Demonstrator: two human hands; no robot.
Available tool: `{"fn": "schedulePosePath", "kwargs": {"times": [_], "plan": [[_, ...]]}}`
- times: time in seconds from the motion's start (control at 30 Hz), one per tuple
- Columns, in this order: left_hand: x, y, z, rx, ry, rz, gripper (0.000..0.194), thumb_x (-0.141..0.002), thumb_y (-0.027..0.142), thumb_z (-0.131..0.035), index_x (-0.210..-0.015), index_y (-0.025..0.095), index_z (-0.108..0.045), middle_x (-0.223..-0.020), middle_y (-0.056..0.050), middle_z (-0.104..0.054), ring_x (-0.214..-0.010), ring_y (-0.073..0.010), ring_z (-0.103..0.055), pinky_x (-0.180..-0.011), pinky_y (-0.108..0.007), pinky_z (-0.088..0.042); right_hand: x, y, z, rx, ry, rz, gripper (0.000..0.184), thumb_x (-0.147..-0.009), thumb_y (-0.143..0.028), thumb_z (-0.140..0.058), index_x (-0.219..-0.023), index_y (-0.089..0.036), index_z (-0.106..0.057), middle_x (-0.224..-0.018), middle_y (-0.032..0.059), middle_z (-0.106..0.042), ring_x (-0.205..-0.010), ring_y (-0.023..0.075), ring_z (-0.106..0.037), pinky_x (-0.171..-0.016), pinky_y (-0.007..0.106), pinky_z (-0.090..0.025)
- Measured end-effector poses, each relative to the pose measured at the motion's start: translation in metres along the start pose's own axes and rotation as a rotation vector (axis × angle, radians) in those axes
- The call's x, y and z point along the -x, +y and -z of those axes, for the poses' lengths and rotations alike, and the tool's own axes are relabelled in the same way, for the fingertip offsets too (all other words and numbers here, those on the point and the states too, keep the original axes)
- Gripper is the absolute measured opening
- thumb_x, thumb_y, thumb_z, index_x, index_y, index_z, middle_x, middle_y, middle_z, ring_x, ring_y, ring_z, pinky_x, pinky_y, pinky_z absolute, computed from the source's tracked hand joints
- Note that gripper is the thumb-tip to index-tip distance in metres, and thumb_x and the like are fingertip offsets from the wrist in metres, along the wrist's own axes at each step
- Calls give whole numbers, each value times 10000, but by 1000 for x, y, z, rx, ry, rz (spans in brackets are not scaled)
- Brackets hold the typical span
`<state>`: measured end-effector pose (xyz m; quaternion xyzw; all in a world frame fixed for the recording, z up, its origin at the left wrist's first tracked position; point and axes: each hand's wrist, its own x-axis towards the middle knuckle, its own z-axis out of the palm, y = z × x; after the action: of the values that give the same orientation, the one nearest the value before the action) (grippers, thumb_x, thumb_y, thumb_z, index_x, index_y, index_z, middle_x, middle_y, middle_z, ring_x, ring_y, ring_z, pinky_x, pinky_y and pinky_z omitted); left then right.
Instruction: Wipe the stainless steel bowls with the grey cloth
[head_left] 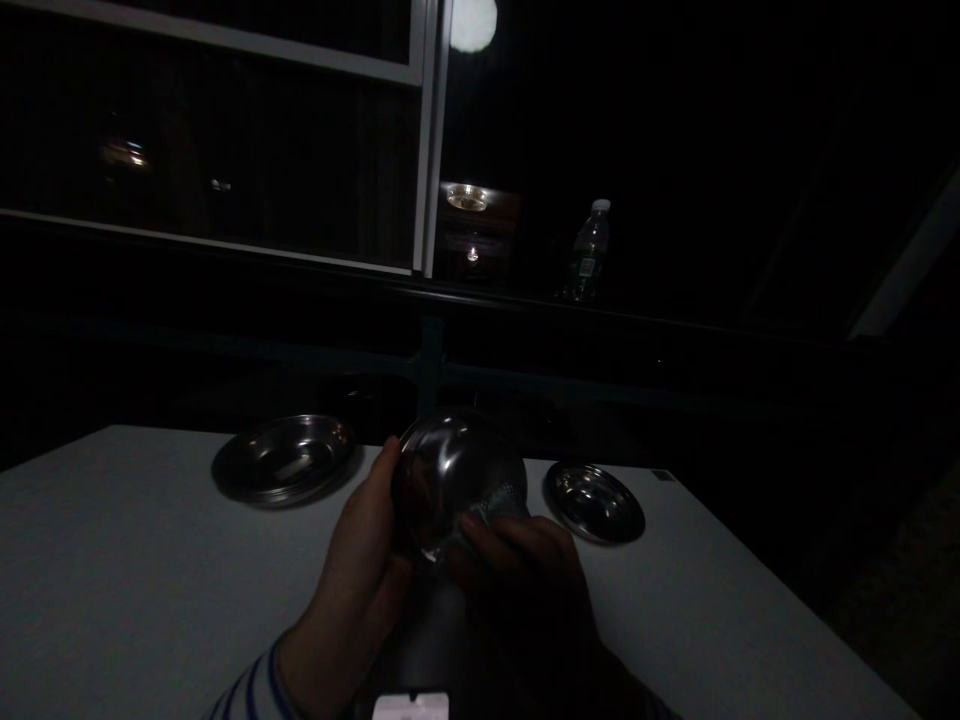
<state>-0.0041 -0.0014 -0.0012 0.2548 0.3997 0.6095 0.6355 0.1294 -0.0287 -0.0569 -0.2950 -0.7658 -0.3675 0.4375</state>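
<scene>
A shiny metal bowl (457, 455) is held up above the middle of the table, tilted. My left hand (360, 560) grips its left rim, with the fingers behind it. Bunched in my right hand (525, 565) is a greenish cloth (499, 503), pressed against the lower right of the bowl's surface. Dim light hides the lower part of my right hand. To the left, a stack of metal plates (289, 460) rests on the table, and another metal plate (594, 502) lies to the right.
The white table (135, 570) reaches across the foreground. A lit phone screen (410, 706) shows at the bottom edge. Beyond the table, a plastic bottle (590, 252) stands on a dark ledge by a white-framed window (430, 140).
</scene>
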Motion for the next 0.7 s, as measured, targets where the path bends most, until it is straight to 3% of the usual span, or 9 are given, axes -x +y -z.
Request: {"fn": "schedulePosePath", "kwargs": {"times": [0.17,0.37,0.47,0.7], "plan": [[-3,-8,2,75,-1,38,208,-743,381,-626,-733,173,-641,-605,9,-651,-504,-117,-583,-473,-209,-447,0,1,-3,25,39,-9,157,-865,-183,-504,-974,-202,-615,-984,-3,-671,-950,163,-533,-818,352,-364],[-4,-6,3,11,12,-48,245,-716,417,-638,-708,172,-640,-565,29,-628,-484,-96,-562,-479,-195,-438,-3,4,0,2,20,2,172,-890,-163,-450,-977,-185,-597,-971,7,-675,-926,157,-540,-773,338,-376],[-2,-11,0,-99,-32,31,310,-701,458,-629,-683,148,-634,-518,8,-608,-435,-116,-537,-416,-217,-397,-2,11,3,9,-13,-19,160,-894,-207,-469,-1004,-188,-583,-1010,15,-663,-941,163,-526,-768,335,-372],[-5,-6,3,-17,-41,-1,232,-695,388,-656,-701,156,-643,-581,6,-653,-508,-119,-587,-475,-208,-427,0,4,1,-6,-62,44,200,-863,-177,-489,-1022,-215,-604,-1073,-20,-626,-940,159,-501,-727,326,-373]]}}
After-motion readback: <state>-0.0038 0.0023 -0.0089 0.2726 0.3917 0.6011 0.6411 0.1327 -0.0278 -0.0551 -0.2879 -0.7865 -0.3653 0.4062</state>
